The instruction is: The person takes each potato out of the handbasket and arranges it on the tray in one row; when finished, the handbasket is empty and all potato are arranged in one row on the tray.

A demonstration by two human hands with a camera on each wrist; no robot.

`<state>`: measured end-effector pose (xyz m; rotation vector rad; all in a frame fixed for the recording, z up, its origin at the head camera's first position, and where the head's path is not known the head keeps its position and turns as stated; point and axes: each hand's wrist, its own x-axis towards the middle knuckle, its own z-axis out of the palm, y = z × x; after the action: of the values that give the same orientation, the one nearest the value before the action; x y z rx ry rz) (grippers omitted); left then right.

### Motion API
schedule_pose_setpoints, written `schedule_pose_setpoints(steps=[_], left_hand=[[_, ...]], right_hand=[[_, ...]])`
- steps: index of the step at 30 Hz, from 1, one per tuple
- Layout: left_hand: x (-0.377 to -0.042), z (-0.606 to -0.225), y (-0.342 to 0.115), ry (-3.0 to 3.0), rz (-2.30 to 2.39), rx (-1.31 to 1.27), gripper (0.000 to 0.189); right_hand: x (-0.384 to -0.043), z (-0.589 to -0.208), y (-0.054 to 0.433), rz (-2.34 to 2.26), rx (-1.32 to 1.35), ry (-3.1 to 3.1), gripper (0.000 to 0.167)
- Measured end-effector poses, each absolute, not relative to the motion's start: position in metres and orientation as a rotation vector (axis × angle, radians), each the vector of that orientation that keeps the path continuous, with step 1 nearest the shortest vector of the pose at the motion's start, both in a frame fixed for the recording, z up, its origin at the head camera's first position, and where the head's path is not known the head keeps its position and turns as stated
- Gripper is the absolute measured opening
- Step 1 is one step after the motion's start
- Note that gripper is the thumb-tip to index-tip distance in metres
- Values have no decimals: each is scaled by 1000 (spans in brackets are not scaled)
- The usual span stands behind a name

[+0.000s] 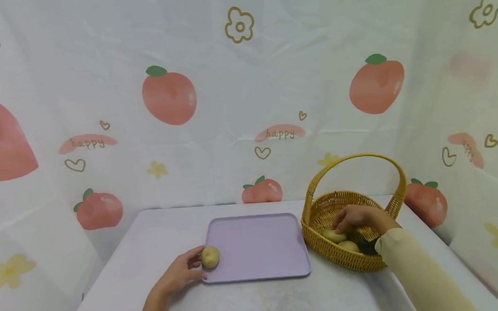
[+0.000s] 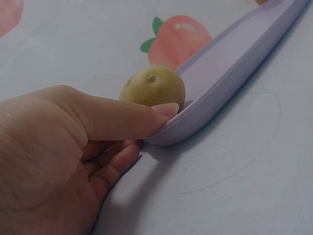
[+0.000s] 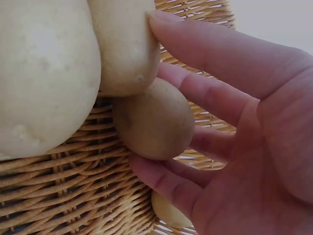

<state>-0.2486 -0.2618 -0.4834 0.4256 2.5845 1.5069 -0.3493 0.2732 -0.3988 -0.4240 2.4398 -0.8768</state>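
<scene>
A round yellowish potato (image 1: 210, 257) sits at the left edge of the lilac tray (image 1: 258, 246). My left hand (image 1: 180, 272) is beside it, thumb at the tray's near corner and the other fingers by the potato's left side; in the left wrist view the straight thumb (image 2: 132, 117) lies across the rim in front of the potato (image 2: 154, 85). My right hand (image 1: 355, 218) reaches down into the wicker basket (image 1: 343, 261). Its thumb and forefinger pinch a long potato (image 3: 127, 49), and a rounder potato (image 3: 154, 120) lies against the other fingers.
A larger potato (image 3: 44, 73) is close by in the basket, and another (image 3: 168, 210) shows below the fingers. The basket's tall arched handle (image 1: 359, 156) rises over the right forearm. A patterned white curtain (image 1: 232, 165) hangs behind the white table (image 1: 168, 230).
</scene>
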Motion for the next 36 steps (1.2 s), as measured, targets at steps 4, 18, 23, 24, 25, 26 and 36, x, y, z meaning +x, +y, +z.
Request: schedule_pose_setpoints(steps=[4, 18, 23, 24, 25, 26, 36], left_hand=[[-250, -485, -262, 2594, 1488, 436, 83], [-249, -483, -262, 2590, 1514, 426, 82], [-248, -484, -261, 2592, 1504, 434, 82], [-248, -484, -261, 2591, 1505, 435, 83], [-248, -484, -261, 2589, 1507, 436, 83], [-247, -485, -261, 2587, 1511, 434, 83], [-248, -484, -261, 2588, 1529, 422, 82]], right_hand=[[-348, -398, 276, -918, -443, 2441, 31], [-341, -388, 282, -937, -619, 2696, 40], [-330, -381, 281, -1004, -729, 2744, 44], [-327, -380, 280, -1036, -746, 2741, 43], [-324, -379, 279, -1062, -765, 2741, 43], [-320, -377, 277, -1092, -785, 2736, 43], [-281, -365, 240, -1231, -896, 2608, 44]])
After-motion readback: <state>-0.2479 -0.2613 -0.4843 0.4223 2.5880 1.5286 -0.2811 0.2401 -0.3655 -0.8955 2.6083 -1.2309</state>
